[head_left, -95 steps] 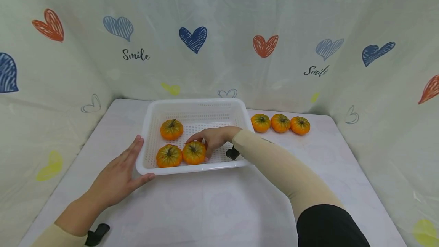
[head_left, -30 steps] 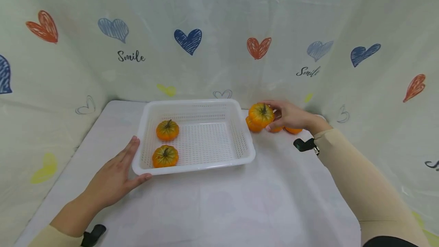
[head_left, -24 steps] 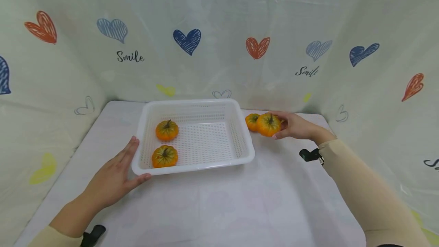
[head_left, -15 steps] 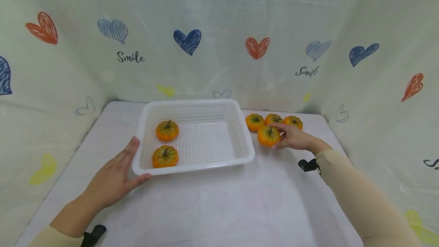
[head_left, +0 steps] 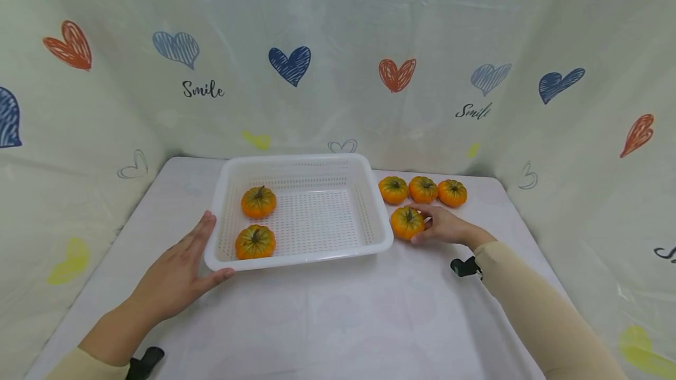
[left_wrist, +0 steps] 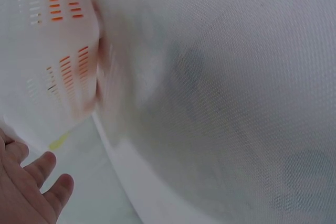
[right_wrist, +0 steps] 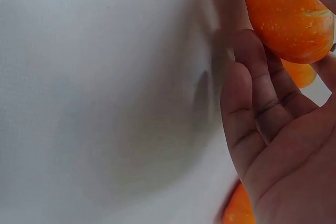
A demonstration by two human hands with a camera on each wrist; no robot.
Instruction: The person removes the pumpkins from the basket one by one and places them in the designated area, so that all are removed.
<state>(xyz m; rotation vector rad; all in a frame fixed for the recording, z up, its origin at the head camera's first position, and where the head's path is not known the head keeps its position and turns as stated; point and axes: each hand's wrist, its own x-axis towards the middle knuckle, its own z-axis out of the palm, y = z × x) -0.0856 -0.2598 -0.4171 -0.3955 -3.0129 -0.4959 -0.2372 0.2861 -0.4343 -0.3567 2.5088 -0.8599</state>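
My right hand (head_left: 443,226) grips a small orange pumpkin (head_left: 407,223) between thumb and fingers, just right of the white plastic basket (head_left: 317,257). In the right wrist view that pumpkin (right_wrist: 286,17) sits at the fingertips, the smaller fingers held loosely below it. My left hand (head_left: 171,274) rests with straight fingers along the basket's left side, its thumb at the front left corner. Inside the basket, on the left, lie two more pumpkins, a rear one (head_left: 259,202) and a front one (head_left: 255,242). The left wrist view shows orange through the slots of the basket wall (left_wrist: 63,40).
Behind the held pumpkin, three pumpkins stand in a row along the back right of the table: a left one (head_left: 393,190), a middle one (head_left: 423,190) and a right one (head_left: 452,193). A heart-printed curtain (head_left: 338,110) encloses the white-covered table (head_left: 327,321) at the back and sides.
My right hand has carried a pumpkin out of the basket to the right, passed over the back row, then brought it forward and down in front of it. My left hand has stayed at the basket.
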